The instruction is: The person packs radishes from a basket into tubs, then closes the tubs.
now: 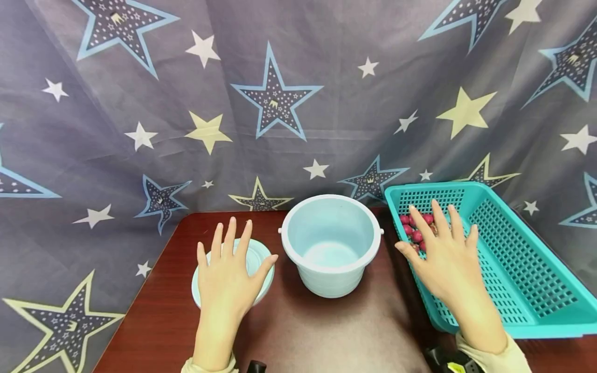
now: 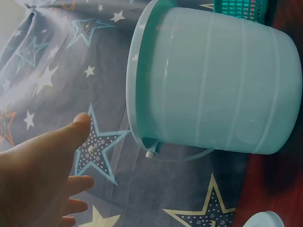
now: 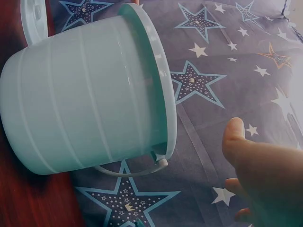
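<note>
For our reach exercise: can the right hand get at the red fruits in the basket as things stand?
Probably yes: the right hand hovers open inside the basket, fingertips over the red fruits, with nothing between them.

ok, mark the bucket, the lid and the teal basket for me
bucket (image 1: 342, 282), head view, front of its outer wall.
lid (image 1: 258, 258), head view, bare top beside the left hand's fingers.
teal basket (image 1: 536, 277), head view, bare mesh floor.
</note>
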The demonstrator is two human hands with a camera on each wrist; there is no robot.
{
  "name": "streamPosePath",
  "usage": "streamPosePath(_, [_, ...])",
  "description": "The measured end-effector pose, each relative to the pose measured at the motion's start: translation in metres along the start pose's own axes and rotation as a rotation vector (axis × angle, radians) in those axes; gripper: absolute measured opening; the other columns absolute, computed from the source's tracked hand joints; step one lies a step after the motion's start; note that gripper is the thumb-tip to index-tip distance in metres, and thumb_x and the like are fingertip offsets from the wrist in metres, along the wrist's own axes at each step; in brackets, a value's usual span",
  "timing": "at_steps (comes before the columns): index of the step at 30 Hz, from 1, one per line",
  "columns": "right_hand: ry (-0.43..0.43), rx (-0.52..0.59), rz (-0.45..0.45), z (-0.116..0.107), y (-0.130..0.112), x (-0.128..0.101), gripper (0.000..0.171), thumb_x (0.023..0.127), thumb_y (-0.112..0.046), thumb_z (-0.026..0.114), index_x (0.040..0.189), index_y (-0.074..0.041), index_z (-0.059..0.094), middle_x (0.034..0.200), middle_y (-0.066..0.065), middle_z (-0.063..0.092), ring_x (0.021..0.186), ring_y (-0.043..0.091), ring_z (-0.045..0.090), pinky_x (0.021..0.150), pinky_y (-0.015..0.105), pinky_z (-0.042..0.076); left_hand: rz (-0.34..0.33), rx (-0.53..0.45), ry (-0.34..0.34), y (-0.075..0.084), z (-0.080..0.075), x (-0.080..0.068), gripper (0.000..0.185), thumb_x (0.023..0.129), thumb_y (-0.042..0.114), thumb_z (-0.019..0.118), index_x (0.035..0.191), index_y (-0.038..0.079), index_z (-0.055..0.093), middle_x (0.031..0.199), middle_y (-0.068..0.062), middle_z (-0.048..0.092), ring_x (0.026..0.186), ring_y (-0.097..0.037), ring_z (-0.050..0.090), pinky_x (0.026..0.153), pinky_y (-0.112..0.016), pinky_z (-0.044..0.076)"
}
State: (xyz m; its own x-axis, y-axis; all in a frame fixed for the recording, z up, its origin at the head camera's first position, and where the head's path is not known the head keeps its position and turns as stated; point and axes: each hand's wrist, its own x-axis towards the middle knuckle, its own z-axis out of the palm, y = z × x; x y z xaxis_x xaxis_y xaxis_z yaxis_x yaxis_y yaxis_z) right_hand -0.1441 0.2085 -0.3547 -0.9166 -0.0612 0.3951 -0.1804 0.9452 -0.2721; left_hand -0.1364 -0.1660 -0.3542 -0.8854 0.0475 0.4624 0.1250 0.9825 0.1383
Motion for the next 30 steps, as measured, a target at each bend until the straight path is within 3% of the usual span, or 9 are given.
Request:
streamPosePath(5, [0.004, 0.001, 0.003, 0.000, 0.000, -0.001, 0.074, 0.097, -0.060, 0.048, 0.158, -0.023, 0.026, 0.161, 0.022, 0.013, 0.148, 0.043, -0.004, 0.107, 0.071, -0.010, 0.024, -0.046, -0.009, -0.001, 0.002, 0.004, 0.080, 0.089, 0.067, 0.053, 0.154, 0.021, 0.039, 0.159, -0.011, 0.030, 0.147, -0.033, 0.019, 0.112, -0.063, 0.013])
streamPosePath(14, [0.014, 0.008, -0.005, -0.002, 0.000, -0.001, 0.074, 0.097, -0.059, 0.048, 0.158, -0.023, 0.027, 0.161, 0.022, 0.015, 0.148, 0.042, -0.003, 0.108, 0.069, -0.010, 0.066, -0.236, -0.134, 0.004, 0.015, 0.021, 0.078, 0.094, 0.070, 0.044, 0.157, 0.028, 0.028, 0.163, -0.004, 0.021, 0.150, -0.028, 0.013, 0.115, -0.060, 0.010])
streamPosePath(20, [0.020, 0.011, -0.012, -0.002, 0.000, -0.002, 0.073, 0.097, -0.059, 0.048, 0.158, -0.023, 0.027, 0.160, 0.023, 0.017, 0.148, 0.043, -0.002, 0.109, 0.068, -0.010, 0.076, -0.408, -0.129, 0.004, 0.028, 0.030, 0.071, 0.095, 0.062, 0.051, 0.156, 0.033, 0.029, 0.162, 0.001, 0.024, 0.150, -0.022, 0.015, 0.116, -0.058, 0.013])
streamPosePath(26, [0.027, 0.011, -0.017, -0.002, 0.000, -0.002, 0.074, 0.098, -0.058, 0.049, 0.158, -0.024, 0.026, 0.160, 0.023, 0.017, 0.148, 0.042, -0.002, 0.110, 0.067, -0.009, 0.062, -0.595, -0.147, 0.004, 0.041, 0.035, 0.066, 0.096, 0.056, 0.055, 0.154, 0.037, 0.033, 0.160, 0.011, 0.026, 0.148, -0.016, 0.018, 0.108, -0.067, 0.023])
streamPosePath(30, [0.027, 0.012, -0.015, -0.002, 0.001, -0.002, 0.074, 0.098, -0.058, 0.049, 0.158, -0.023, 0.026, 0.160, 0.023, 0.016, 0.148, 0.041, -0.003, 0.111, 0.066, -0.009, 0.047, -0.683, -0.159, 0.004, 0.047, 0.036, 0.063, 0.095, 0.052, 0.058, 0.153, 0.038, 0.035, 0.159, 0.010, 0.030, 0.147, -0.017, 0.024, 0.104, -0.070, 0.027])
